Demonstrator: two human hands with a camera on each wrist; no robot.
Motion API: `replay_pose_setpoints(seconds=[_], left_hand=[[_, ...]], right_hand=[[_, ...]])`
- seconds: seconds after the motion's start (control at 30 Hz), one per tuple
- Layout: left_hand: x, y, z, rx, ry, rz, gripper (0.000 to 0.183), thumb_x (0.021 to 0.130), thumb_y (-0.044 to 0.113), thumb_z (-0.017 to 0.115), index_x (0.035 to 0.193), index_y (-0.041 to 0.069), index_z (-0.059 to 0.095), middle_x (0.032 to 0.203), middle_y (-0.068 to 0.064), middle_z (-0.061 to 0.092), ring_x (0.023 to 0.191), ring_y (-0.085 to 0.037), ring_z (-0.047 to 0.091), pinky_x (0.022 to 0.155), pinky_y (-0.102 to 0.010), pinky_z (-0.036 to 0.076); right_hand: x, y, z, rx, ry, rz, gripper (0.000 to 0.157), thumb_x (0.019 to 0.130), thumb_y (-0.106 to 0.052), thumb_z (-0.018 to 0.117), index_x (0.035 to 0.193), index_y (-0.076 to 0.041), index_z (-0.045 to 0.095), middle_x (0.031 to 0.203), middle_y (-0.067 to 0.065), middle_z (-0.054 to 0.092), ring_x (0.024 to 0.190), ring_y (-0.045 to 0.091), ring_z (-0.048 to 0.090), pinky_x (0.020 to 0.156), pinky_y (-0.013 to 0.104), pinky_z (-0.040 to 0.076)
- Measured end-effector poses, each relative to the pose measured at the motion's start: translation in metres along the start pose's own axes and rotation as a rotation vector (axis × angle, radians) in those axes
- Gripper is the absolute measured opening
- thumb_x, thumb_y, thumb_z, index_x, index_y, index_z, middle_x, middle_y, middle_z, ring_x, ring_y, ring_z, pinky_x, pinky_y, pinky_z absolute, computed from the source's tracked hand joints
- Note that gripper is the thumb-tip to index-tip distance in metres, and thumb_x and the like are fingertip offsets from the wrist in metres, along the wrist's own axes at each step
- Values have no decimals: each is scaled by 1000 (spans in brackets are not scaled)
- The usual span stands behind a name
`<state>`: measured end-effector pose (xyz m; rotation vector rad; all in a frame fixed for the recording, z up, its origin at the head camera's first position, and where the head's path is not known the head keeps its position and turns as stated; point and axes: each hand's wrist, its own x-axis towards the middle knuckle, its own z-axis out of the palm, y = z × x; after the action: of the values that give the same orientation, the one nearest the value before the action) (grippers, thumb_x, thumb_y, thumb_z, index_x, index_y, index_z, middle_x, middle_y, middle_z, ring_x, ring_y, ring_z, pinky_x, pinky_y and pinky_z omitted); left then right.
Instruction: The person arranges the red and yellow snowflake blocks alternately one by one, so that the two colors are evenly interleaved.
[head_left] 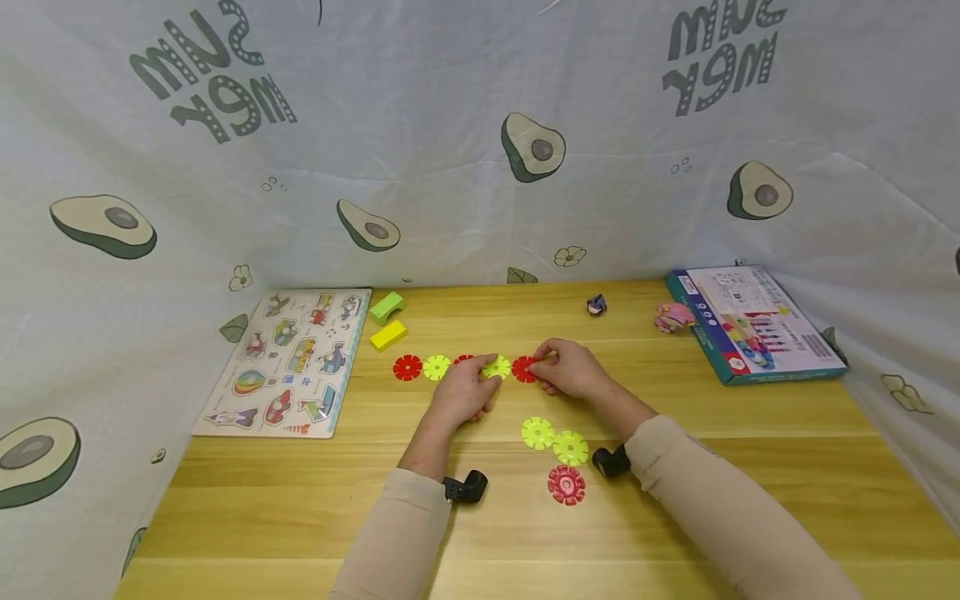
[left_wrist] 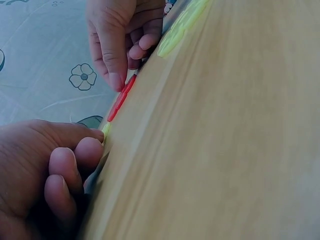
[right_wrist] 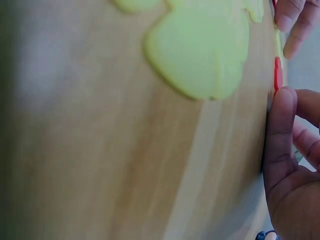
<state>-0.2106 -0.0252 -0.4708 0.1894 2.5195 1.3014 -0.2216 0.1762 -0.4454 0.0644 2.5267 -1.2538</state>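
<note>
A row of notched plastic discs lies on the table, red and yellow in turn. My left hand (head_left: 461,390) holds a yellow disc (head_left: 497,367) in the row, thumb and index finger at its left edge. Its other fingers curl in, as the left wrist view shows. At the row's right end, my right hand (head_left: 570,368) pinches a red disc (head_left: 522,369) by its right edge between thumb and finger. The red disc (right_wrist: 278,74) sits right beside the yellow one. Another red disc (head_left: 463,358) is partly hidden behind my left hand.
Nearer me lie two yellow discs (head_left: 571,448) and a pinkish-red disc (head_left: 566,485). A picture puzzle board (head_left: 281,362), green arch block (head_left: 387,307) and yellow block (head_left: 388,336) lie left. Back right are a dark figurine (head_left: 596,305), pink figurine (head_left: 674,317) and flat box (head_left: 757,325).
</note>
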Motion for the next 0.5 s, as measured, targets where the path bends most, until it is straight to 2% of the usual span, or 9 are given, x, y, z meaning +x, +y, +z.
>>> replay_pose_setpoints(seconds=[0.3,0.5], left_hand=[[-6,6,0,64,-37,40,48,89,36,61,135,25,48,54,-1,59,37,-17,51,39,-32,46],[-6,11,3,56,-29,72,47,88,34,62,133,24,51,54,-2,59,38,-18,53,40,-33,47]], right_hand=[[-21,3,-7,-49,-53,-52,33,87,-21,66,115,-11,54,75,9,57,60,20,59,54,30,50],[-44,9,-8,-106,-121,-153,30,85,-22,69,110,-10,59,78,7,57,61,19,55,52,29,47]])
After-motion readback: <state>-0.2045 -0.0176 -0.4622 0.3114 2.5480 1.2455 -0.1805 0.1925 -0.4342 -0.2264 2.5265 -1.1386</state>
